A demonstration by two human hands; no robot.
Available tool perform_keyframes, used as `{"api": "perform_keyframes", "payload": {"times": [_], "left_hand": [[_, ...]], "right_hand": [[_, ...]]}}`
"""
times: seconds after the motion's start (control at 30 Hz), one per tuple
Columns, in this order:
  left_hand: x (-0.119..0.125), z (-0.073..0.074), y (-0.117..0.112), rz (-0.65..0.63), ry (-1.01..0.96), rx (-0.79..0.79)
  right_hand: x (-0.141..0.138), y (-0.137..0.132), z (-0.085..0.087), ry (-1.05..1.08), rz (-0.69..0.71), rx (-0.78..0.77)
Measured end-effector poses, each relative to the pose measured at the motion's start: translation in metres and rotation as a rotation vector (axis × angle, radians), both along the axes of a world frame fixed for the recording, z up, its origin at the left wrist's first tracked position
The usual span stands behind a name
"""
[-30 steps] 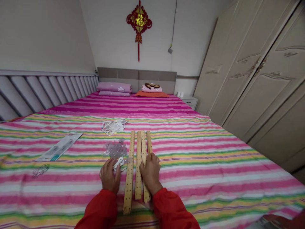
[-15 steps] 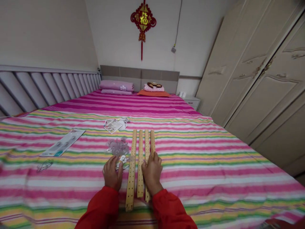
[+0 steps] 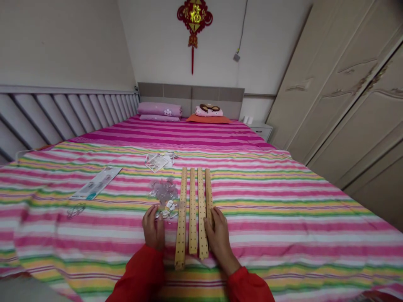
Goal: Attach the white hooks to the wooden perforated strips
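Several pale wooden strips with rows of small holes lie side by side, lengthwise, on the striped bedspread. My right hand (image 3: 219, 237) has its thumb and fingers on either side of the rightmost wooden strip (image 3: 209, 188), near its close end. To its left are a second holed strip (image 3: 202, 209), another strip (image 3: 193, 209) and the leftmost strip (image 3: 180, 235). My left hand (image 3: 153, 230) rests left of the strips, thumb and fingers apart, nothing seen in it. Just beyond its fingertips lie small white pieces (image 3: 170, 205) and a heap of clear plastic bits (image 3: 163, 190).
Farther back lies a pile of white-edged pieces (image 3: 160, 161). On the left are a flat packaged card (image 3: 96, 183) and thin wire loops (image 3: 76, 210). A slatted rail (image 3: 63, 109) borders the bed's left; wardrobes (image 3: 340, 96) stand right.
My right hand has shifted right, from over the two right strips to the rightmost one, uncovering its neighbour. My left hand stays beside the small pieces. The view has shifted slightly.
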State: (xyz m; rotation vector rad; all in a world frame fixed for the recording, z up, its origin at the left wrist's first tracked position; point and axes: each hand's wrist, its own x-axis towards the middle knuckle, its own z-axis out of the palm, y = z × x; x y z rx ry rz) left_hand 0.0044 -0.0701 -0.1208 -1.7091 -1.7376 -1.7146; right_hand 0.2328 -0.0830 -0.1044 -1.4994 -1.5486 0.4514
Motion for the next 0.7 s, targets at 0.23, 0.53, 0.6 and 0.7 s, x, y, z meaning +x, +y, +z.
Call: {"api": "perform_keyframes", "payload": {"times": [0.23, 0.53, 0.6, 0.7], "left_hand": [[-0.004, 0.000, -0.023, 0.020, 0.071, 0.040], [0.005, 0.008, -0.031, -0.189, 0.147, -0.098], [0.010, 0.011, -0.029, -0.195, 0.111, -0.152], [0.015, 0.014, -0.032, -0.215, 0.039, -0.207]], "right_hand": [[0.008, -0.015, -0.009, 0.108, -0.024, 0.063], [0.015, -0.028, -0.009, 0.182, -0.018, 0.079], [0.016, -0.030, -0.005, 0.206, -0.002, 0.078], [0.018, -0.037, 0.003, 0.247, 0.021, 0.060]]}}
